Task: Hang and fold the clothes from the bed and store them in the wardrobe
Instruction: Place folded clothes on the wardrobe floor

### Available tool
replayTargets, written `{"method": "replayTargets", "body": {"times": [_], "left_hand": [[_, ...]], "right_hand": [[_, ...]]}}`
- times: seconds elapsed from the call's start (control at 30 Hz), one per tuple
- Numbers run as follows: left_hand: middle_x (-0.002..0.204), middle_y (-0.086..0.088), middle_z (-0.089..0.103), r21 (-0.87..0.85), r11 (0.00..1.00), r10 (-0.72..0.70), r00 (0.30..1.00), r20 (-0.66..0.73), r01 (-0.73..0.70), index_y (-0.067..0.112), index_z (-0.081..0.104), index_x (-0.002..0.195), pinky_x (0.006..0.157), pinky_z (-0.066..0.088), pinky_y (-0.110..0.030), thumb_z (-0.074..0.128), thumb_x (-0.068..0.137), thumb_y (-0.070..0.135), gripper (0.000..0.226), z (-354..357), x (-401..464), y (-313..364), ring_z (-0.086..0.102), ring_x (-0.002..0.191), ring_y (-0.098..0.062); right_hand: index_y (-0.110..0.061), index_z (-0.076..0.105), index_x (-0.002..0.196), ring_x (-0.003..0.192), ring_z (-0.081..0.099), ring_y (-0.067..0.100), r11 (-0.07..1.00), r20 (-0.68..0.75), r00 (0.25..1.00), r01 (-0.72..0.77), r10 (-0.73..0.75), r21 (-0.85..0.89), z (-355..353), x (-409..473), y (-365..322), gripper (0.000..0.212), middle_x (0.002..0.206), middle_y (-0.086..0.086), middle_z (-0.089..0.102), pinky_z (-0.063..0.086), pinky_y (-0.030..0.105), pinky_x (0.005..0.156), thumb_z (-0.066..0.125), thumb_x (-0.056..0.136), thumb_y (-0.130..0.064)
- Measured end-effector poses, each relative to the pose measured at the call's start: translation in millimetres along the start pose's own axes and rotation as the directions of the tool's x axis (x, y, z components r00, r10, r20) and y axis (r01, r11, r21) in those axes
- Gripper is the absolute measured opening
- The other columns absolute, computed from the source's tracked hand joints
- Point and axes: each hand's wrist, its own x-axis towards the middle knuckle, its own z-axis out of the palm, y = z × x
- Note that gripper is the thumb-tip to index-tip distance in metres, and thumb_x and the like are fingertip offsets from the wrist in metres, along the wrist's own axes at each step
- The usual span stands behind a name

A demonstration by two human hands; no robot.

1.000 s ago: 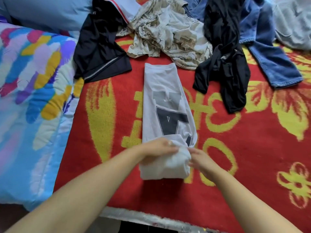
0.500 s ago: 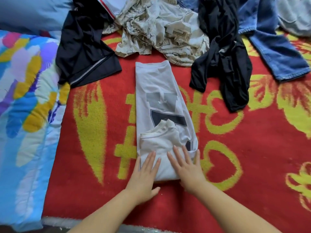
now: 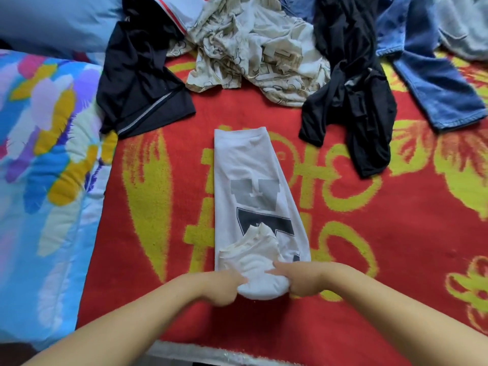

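Note:
A white T-shirt [image 3: 250, 180] with grey and black block print lies folded into a long strip on the red and yellow blanket [image 3: 369, 247]. Its near end is doubled over into a thick roll. My left hand [image 3: 224, 289] grips the roll's left side, and my right hand [image 3: 298, 281] grips its right side, fingers curled into the cloth. Farther back lie a black shirt [image 3: 140, 83], a crumpled cream printed garment [image 3: 253, 54], a black garment [image 3: 353, 96] and blue jeans [image 3: 433, 83].
A multicoloured quilt [image 3: 47, 180] covers the bed's left side, with a blue pillow [image 3: 52, 22] behind it. A grey garment [image 3: 464, 27] lies at the back right. The bed's near edge [image 3: 224, 355] runs just below my forearms.
Half a second ago both hands lay flat on the folded near end. Now their fingers are curled around that end, which is bunched into a thicker roll.

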Motion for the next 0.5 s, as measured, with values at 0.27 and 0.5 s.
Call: {"method": "replayTargets", "body": {"times": [0.27, 0.5], "left_hand": [[0.093, -0.01, 0.061, -0.552, 0.827, -0.199, 0.974, -0.106, 0.108, 0.008, 0.062, 0.1, 0.076, 0.051, -0.035, 0.044, 0.089, 0.0, 0.022, -99.1, -6.3, -33.1, 0.059, 0.086, -0.022], [0.141, -0.011, 0.052, 0.25, 0.901, 0.036, 0.51, -0.859, 0.356, 0.007, 0.053, 0.137, 0.104, 0.042, -0.048, 0.072, 0.076, 0.039, 0.071, -47.6, 16.8, -15.0, 0.048, 0.132, -0.022]], "right_hand": [[-0.019, 0.055, 0.117, 0.081, 0.055, 0.015, 0.805, -0.256, 0.959, 0.055, 0.122, 0.59, -75.8, -7.6, 25.3, 0.033, 0.097, 0.002, 0.055, 0.049, 0.03, 0.063, 0.048, 0.091, 0.0], [-0.012, 0.031, 0.151, 0.147, 0.022, 0.032, 0.991, -0.791, 0.611, -0.121, 0.033, -0.052, -30.4, 28.5, 1.2, 0.077, 0.158, 0.015, 0.024, 0.025, 0.061, 0.112, 0.064, 0.081, -0.017]]}}
